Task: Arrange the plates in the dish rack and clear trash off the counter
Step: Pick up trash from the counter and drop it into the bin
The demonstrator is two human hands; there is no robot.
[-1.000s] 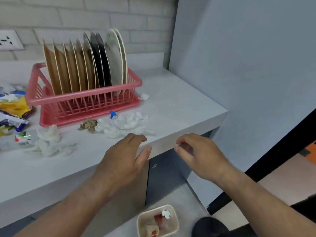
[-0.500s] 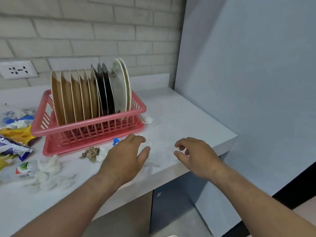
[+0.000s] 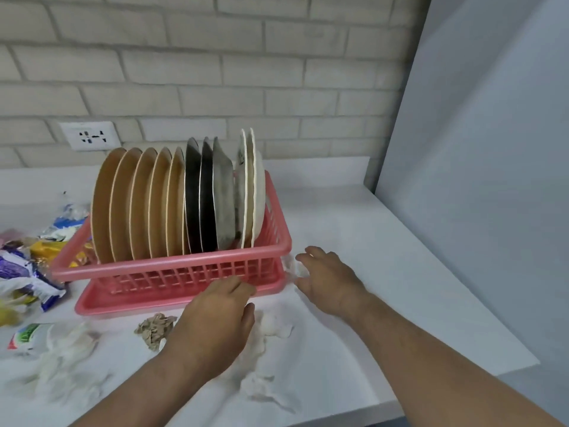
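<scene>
Plates (image 3: 172,204) all stand in the rack (image 3: 184,267); tissues (image 3: 272,327) and wrappers (image 3: 18,269) litter the desk (image 3: 385,241). Left hand (image 3: 215,322) and right hand (image 3: 331,280) hover, fingers (image 3: 311,253) loose, empty.

Pale brick wall (image 3: 215,72) running across back, grey lines showing between bricks. White wall socket (image 3: 89,135) sitting low on bricks, left side, small dark holes showing in it. Low white strip (image 3: 317,171) running along foot of bricks. Big plain grey panel (image 3: 492,149) standing up on right, meeting bricks at corner, filling right side of view.
</scene>
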